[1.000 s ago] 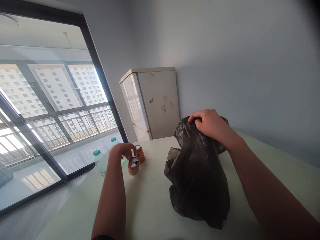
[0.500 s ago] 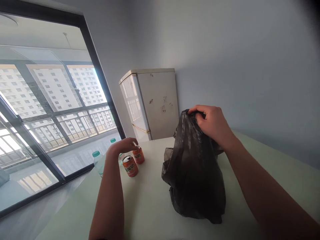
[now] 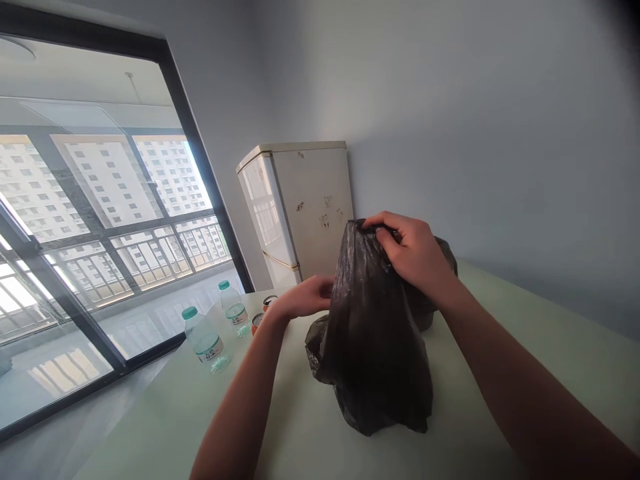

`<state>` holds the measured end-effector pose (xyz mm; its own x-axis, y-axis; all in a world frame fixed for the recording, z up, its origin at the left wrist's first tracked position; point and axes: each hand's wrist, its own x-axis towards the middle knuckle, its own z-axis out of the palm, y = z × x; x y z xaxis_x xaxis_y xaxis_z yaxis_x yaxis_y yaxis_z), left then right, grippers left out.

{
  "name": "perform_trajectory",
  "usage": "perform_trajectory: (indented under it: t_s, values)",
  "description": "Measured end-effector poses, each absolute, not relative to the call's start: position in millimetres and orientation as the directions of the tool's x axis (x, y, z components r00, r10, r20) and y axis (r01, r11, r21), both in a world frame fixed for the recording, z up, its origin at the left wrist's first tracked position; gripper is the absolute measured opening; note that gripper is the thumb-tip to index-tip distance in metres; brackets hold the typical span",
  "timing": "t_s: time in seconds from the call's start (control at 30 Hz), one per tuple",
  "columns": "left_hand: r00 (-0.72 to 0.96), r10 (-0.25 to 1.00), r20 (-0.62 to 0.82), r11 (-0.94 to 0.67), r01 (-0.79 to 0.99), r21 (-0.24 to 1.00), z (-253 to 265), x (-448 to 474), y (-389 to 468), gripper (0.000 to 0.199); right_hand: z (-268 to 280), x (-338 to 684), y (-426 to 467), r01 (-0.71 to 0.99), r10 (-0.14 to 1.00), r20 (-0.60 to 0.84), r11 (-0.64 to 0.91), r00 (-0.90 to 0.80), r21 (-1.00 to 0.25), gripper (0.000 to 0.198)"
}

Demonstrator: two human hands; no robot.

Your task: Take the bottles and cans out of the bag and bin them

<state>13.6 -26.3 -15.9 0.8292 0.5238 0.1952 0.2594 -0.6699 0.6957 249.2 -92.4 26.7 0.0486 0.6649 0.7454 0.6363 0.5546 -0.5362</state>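
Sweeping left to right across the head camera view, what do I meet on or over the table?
Nearer plastic bottle, farther plastic bottle, two orange cans, left hand, black plastic bag.

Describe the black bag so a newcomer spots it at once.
Find the white fridge beyond the pale green table. Nearer the viewer, the right hand grips the bag by its top. The bag is dark and crinkled, unlike the clear bottles and orange cans to its left.

pale greenish table (image 3: 160, 417), two clear green-capped bottles (image 3: 204, 340) standing over on the left, one nearer than the other, couple of mostly hidden cans (image 3: 257, 322) just right of them, big crumpled black bag (image 3: 377, 353) farther right
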Motion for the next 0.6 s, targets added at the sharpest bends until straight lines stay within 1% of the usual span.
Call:
perform_trajectory:
  t_s: [0.03,0.1,0.17,0.23,0.3,0.33,0.37,0.43,0.5,0.53,0.6]
  values:
    - [0.836,0.51,0.203,-0.676,0.243,0.696,-15,15,-28,0.025,27,249,-92,0.639,0.667,0.744,0.552,0.047,-0.536,0.032]
    - [0.824,0.515,0.238,-0.671,0.214,0.71,-13,15,-30,0.028,27,249,-91,0.64,0.668,0.742,0.547,0.054,-0.54,0.03]
    - [0.758,0.571,0.314,-0.65,0.184,0.738,-8,12,-32,0.032,27,252,-90,0.634,0.652,0.754,0.551,0.078,-0.542,0.027]
    - [0.651,0.639,0.409,-0.63,0.137,0.765,-3,7,-34,0.033,28,256,-88,0.626,0.627,0.771,0.558,0.112,-0.545,0.025]
    - [0.593,0.666,0.454,-0.613,0.087,0.786,0,4,-38,0.036,30,259,-87,0.616,0.61,0.779,0.56,0.146,-0.554,0.023]
    - [0.616,0.654,0.439,-0.604,0.076,0.793,2,3,-40,0.039,30,260,-86,0.609,0.606,0.78,0.562,0.158,-0.56,0.022]
    - [0.674,0.621,0.4,-0.601,0.083,0.795,3,3,-43,0.042,31,261,-86,0.599,0.606,0.779,0.567,0.162,-0.566,0.022]
    - [0.829,0.5,0.253,-0.629,0.147,0.763,4,6,-49,0.045,31,260,-85,0.567,0.614,0.776,0.592,0.145,-0.573,0.022]
    - [0.921,0.375,0.104,-0.692,0.204,0.692,6,9,-54,0.043,30,259,-86,0.532,0.621,0.775,0.621,0.116,-0.576,0.022]
    - [0.937,0.344,0.059,-0.712,0.219,0.667,7,9,-56,0.038,30,259,-86,0.519,0.623,0.774,0.629,0.109,-0.579,0.022]
    - [0.938,0.346,0.028,-0.704,0.239,0.669,10,1,-54,0.033,30,263,-88,0.498,0.629,0.768,0.63,0.121,-0.596,0.022]
